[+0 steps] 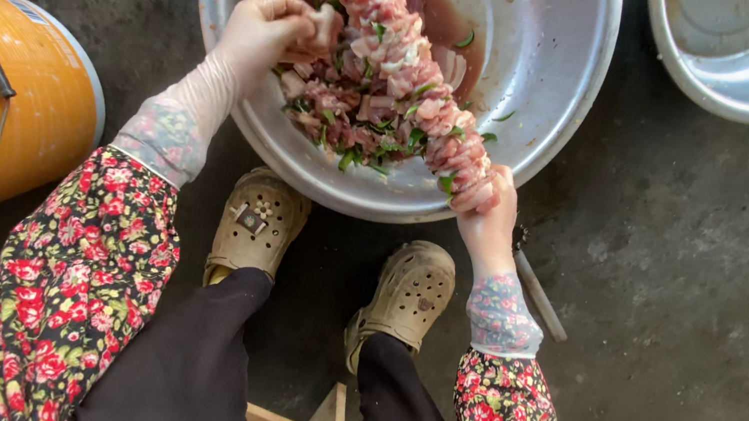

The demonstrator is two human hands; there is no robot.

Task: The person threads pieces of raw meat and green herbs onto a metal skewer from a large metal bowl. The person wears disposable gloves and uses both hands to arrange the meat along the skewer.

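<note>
Holding one meat skewer (401,53) (two basins (557,89)).

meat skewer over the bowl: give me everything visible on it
The skewer is a long, thick column of raw pink meat slices packed tight, flecked with green leaf bits. It lies tilted across the metal bowl, top end cut off by the frame, lower end at the near rim. The right hand grips that lower end; the left hand presses a piece against its side. The rod itself is hidden. Loose meat and reddish liquid lie beneath.
</note>
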